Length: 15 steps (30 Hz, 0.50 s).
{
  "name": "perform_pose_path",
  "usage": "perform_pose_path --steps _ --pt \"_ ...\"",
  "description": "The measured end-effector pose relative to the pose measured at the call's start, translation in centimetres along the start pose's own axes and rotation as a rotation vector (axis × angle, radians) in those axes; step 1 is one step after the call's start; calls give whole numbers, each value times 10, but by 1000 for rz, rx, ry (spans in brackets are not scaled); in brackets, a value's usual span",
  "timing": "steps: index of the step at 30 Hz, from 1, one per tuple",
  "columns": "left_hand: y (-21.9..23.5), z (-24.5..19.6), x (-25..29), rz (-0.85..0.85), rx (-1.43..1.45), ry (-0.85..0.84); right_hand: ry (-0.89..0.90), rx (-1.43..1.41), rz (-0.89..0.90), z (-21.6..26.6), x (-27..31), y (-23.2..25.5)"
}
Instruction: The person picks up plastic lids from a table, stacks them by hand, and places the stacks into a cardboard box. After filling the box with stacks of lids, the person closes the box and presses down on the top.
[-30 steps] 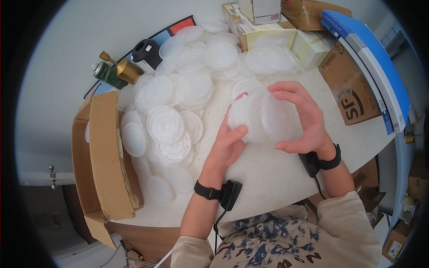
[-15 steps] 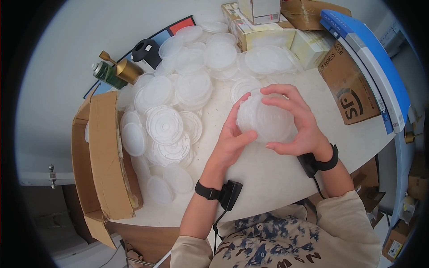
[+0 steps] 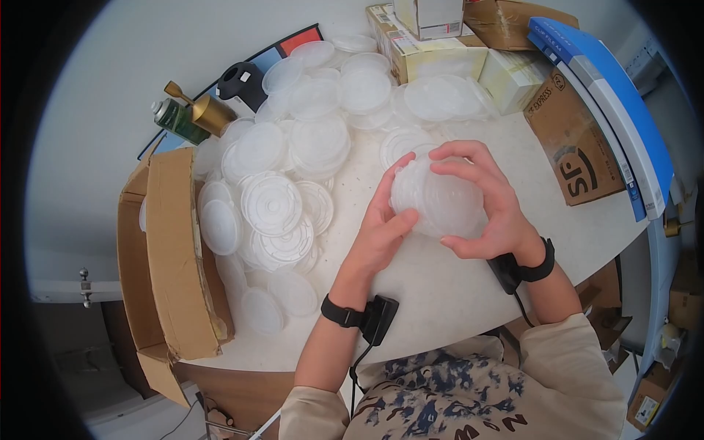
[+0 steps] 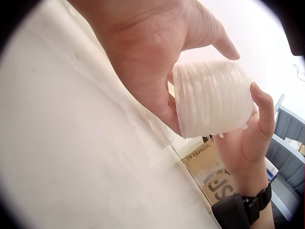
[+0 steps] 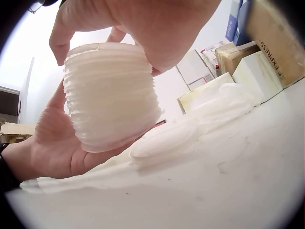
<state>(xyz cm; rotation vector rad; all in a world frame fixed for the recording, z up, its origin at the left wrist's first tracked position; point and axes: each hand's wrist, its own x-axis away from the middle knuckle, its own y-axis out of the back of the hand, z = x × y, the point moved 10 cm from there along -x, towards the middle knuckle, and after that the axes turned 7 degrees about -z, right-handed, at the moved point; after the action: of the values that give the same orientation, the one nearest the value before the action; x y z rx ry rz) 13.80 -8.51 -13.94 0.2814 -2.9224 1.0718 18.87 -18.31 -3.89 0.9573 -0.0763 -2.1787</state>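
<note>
Between my two hands, above the table, is a thick stack of translucent white plastic lids [image 3: 444,196], lying on its side. My left hand [image 3: 383,229] grips the stack's left end, its thumb on the near side and fingers round the far side. The fingers and thumb of my right hand [image 3: 500,202] curve round the right end. In the left wrist view the ridged rims of the stacked lids [image 4: 212,98] sit close together. The right wrist view shows the same lid stack [image 5: 112,95] with slightly uneven rims.
Many loose lids [image 3: 271,204] cover the table's left and back. An open cardboard box [image 3: 174,257] stands at the left edge. At the back are cartons [image 3: 440,62], a green can [image 3: 178,123] and a brass-coloured object [image 3: 211,116]. Blue binders [image 3: 598,95] and an SF Express box [image 3: 576,139] stand right.
A second ago the lids at my right hand stood tilted apart from the rest. My right hand has moved left and brought them against the stack; the left hand has shifted slightly right.
</note>
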Motion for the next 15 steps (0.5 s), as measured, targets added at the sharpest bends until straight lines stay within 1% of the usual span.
perform_pose_path --steps 2,4,7,15 --pt "-2 -1 0 21 22 -5 6 2 2 0 0 0" --pt "-2 0 1 -2 18 38 13 3 4 1 0 0" --pt "-3 -1 2 3 4 18 19 21 10 1 0 -1" --pt "-4 -1 2 8 33 31 22 28 13 2 0 -1"
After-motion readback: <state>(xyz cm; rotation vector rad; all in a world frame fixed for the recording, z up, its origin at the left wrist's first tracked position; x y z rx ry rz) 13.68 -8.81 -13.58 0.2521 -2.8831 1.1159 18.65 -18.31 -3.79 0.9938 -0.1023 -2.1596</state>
